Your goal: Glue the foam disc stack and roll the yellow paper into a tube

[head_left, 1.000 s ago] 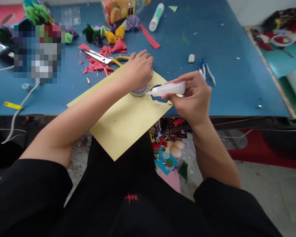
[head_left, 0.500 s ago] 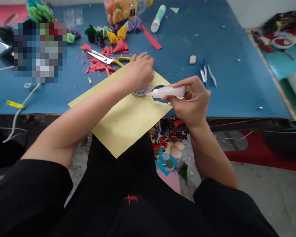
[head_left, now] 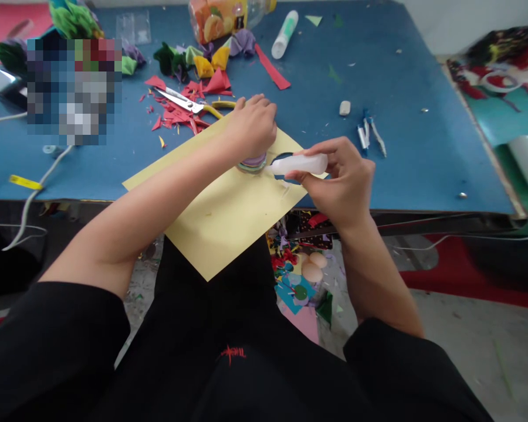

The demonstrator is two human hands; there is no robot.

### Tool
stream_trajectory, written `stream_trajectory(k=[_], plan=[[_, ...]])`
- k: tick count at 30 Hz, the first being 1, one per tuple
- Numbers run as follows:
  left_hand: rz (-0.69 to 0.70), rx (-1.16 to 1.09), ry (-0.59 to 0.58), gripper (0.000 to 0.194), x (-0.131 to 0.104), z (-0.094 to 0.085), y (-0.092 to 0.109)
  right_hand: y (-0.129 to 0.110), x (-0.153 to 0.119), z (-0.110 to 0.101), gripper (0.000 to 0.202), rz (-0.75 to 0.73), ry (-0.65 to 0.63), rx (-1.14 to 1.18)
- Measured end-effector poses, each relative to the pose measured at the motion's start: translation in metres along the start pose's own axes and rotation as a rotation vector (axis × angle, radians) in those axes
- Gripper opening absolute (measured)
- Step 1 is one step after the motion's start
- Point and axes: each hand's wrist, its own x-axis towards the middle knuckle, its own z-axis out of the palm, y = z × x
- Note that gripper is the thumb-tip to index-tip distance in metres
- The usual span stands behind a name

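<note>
A yellow paper sheet [head_left: 229, 228] lies partly on the blue table and hangs over its front edge above the lap. My left hand [head_left: 254, 124] is on top of a small round stack with coloured layers [head_left: 252, 164], its fingers curled down round it. White and slim, a squeeze bottle [head_left: 303, 164] lies sideways in my right hand [head_left: 345, 179], pinched between thumb and fingers. The bottle's nozzle points left and meets, or nearly meets, the edge of the stack. Under the bottle the sheet has a cut-out hole.
Scissors [head_left: 180, 101] lie on red paper scraps behind the left forearm. Further back are folded paper pieces [head_left: 205, 65], a drink bottle [head_left: 222, 20] and a glue stick [head_left: 285, 35]. An eraser [head_left: 345, 108] and a compass [head_left: 374, 133] are at the right. A white cable [head_left: 35, 199] hangs at left.
The camera view has shifted slightly. The nozzle has moved a little along the stack's edge; both hands keep their hold.
</note>
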Motion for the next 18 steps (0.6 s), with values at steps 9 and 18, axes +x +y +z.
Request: stream_trajectory(k=[9,18], plan=[[0.008,0.008,0.005,0.038,0.0,0.0,0.002,-0.02,0.031,-0.013,0.028,-0.148,-0.152,-0.293],[0.043,-0.022,-0.063,0.035,-0.009,-0.013,-0.002,-0.042,0.049,-0.001,0.046,-0.147,-0.434,-0.263]])
